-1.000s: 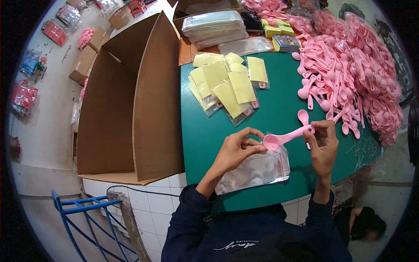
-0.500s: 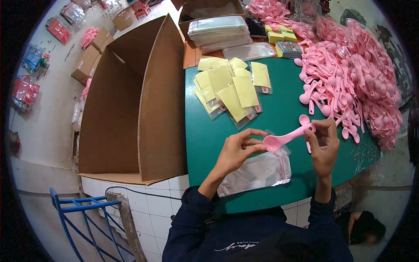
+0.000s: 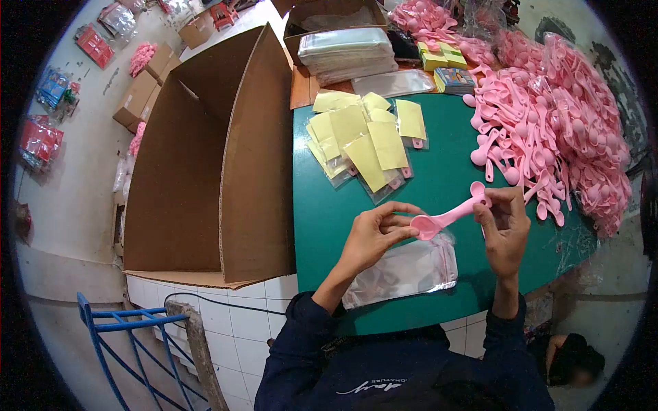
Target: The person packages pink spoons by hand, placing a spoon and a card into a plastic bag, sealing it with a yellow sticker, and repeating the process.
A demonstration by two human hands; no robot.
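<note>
Over the front part of the green table, a pink measuring spoon [image 3: 449, 218] is held level between both hands. My right hand [image 3: 506, 236] pinches the end of its handle. At the other end, my left hand [image 3: 375, 238] has thumb and fingertips closed at the rim of the bowl. Below them lies a stack of clear plastic bags [image 3: 401, 274], partly covered by my left hand. Another pink spoon [image 3: 477, 189] lies on the table just behind the held one, mostly hidden by it and my right hand.
Yellow cards in clear bags [image 3: 373, 137] lie piled behind my left hand. Loose pink spoons [image 3: 514, 130] heap up at the right. A tall open carton [image 3: 257, 171] stands left of the table [image 3: 445, 151]. More clear bags [image 3: 346, 51] are stacked at the back. A person [image 3: 569, 356] is at lower right.
The held spoon and my right hand have shifted slightly left. My left hand has hardly moved, still at the bowl.
</note>
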